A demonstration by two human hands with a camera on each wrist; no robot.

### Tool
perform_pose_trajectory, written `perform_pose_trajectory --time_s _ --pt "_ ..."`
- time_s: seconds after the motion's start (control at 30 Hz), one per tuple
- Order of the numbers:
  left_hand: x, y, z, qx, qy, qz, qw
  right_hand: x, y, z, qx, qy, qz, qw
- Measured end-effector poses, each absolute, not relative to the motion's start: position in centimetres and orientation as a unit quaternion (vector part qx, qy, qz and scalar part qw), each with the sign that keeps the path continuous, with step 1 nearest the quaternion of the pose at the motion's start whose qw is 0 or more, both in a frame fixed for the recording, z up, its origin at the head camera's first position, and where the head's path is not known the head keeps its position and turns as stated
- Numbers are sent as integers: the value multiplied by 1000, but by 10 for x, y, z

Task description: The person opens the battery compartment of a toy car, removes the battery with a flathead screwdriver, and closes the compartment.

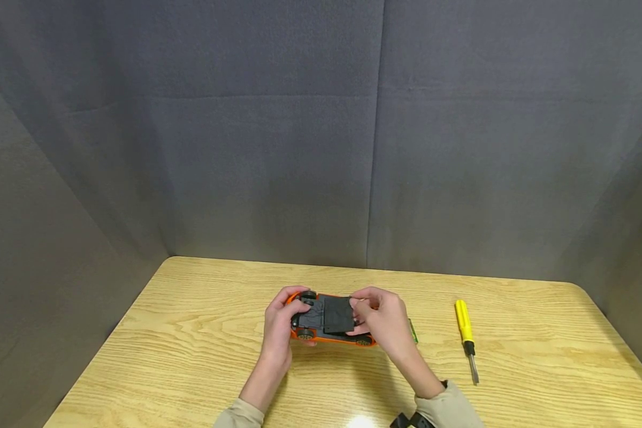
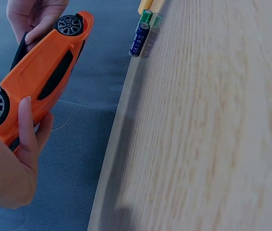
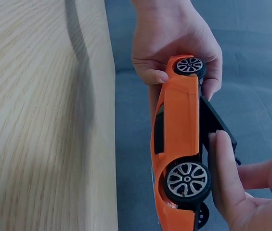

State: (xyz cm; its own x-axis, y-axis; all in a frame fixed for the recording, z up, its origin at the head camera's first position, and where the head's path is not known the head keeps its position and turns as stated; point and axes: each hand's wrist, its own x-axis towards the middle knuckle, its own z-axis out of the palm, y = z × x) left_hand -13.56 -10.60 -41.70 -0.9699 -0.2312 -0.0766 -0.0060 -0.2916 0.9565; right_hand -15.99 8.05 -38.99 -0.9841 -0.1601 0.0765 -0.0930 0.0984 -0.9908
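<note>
An orange toy car [image 1: 312,318] is held above the table with its dark underside turned up. My left hand [image 1: 276,328] grips it by one end, the thumb lying over the underside beside a wheel. At the other end, my right hand [image 1: 389,322] pinches a flat black cover [image 1: 338,315] by its edge. In the right wrist view the cover [image 3: 218,121] stands tilted away from the car's underside, nearer the car at the left-hand end. Whatever lies beneath the cover is hidden.
A yellow-handled screwdriver [image 1: 464,324] lies on the wooden table [image 1: 540,356] to the right. Batteries, one blue [image 2: 139,41] and one green [image 2: 148,17], rest on the tabletop; in the head view my right hand mostly hides them. A grey curtain [image 1: 278,148] hangs behind.
</note>
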Motion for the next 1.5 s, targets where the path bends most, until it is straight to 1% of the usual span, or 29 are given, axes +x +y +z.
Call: perform_pose_trajectory --time_s 0.3,0.57,0.7,0.83,0.9,0.97,1.17,1.37,1.5 --pt "-136 -107 -416 96 -592 -797 66 -159 80 -394 -153 806 -570 -49" --pt "-137 -107 -417 106 -586 -801 61 -159 82 -396 -180 860 -456 -140" --pt "-137 -107 -417 104 -582 -805 56 -159 81 -398 -178 867 -437 -160" --pt "-138 -109 -417 104 -571 -812 54 -159 81 -398 -163 872 -433 -161" --pt "-138 -110 -417 107 -564 -817 56 -159 82 -398 -153 873 -436 -154" --pt "-139 -111 -417 111 -553 -823 61 -161 84 -396 -143 874 -444 -134" --pt "-138 -114 -415 121 -531 -835 80 -165 91 -392 -139 864 -483 -31" --pt "-139 -115 -414 121 -538 -830 80 -167 96 -387 -126 817 -558 70" --pt "-139 -116 -413 110 -559 -818 75 -168 98 -385 -115 787 -598 100"
